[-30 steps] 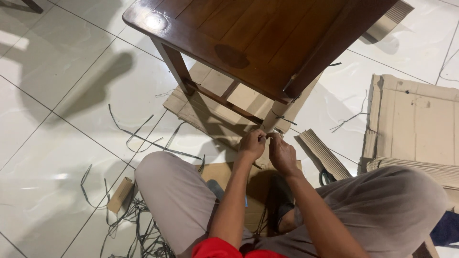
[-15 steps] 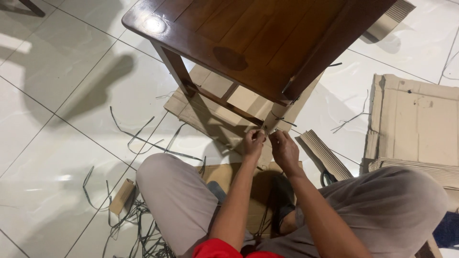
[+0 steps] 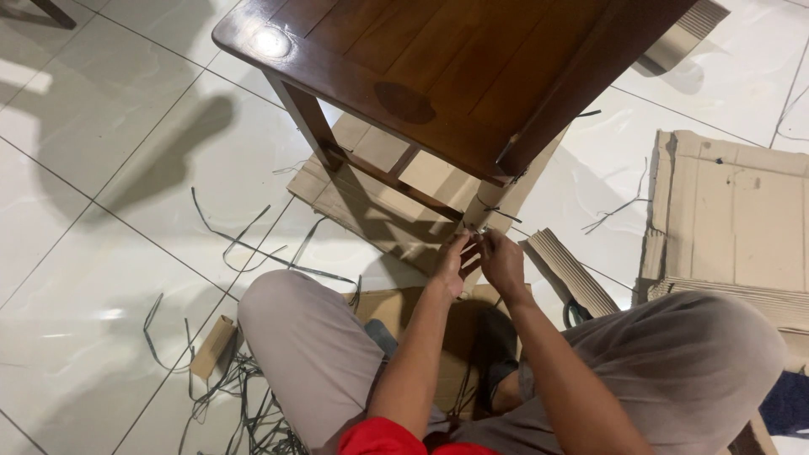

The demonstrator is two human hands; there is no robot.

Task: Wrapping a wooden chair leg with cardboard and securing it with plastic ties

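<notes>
Fingers (image 3: 466, 247) of both hands pinch the cardboard-wrapped table leg (image 3: 487, 206), which slants upward toward the tabletop (image 3: 438, 67).

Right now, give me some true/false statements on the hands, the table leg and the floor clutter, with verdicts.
1. Both hands, left hand and right hand, meet at the cardboard-wrapped table leg. True.
2. The wooden table lies upside down on the tiles. False: it stands upright, top facing up.
3. Dark plastic straps lie loose on the floor by the person's left knee. True.
4. The flattened cardboard sits on the table top. False: it lies on the floor to the right.
5. The right hand holds a hammer. False: no hammer shows; its fingers work at the leg wrapping.
</notes>
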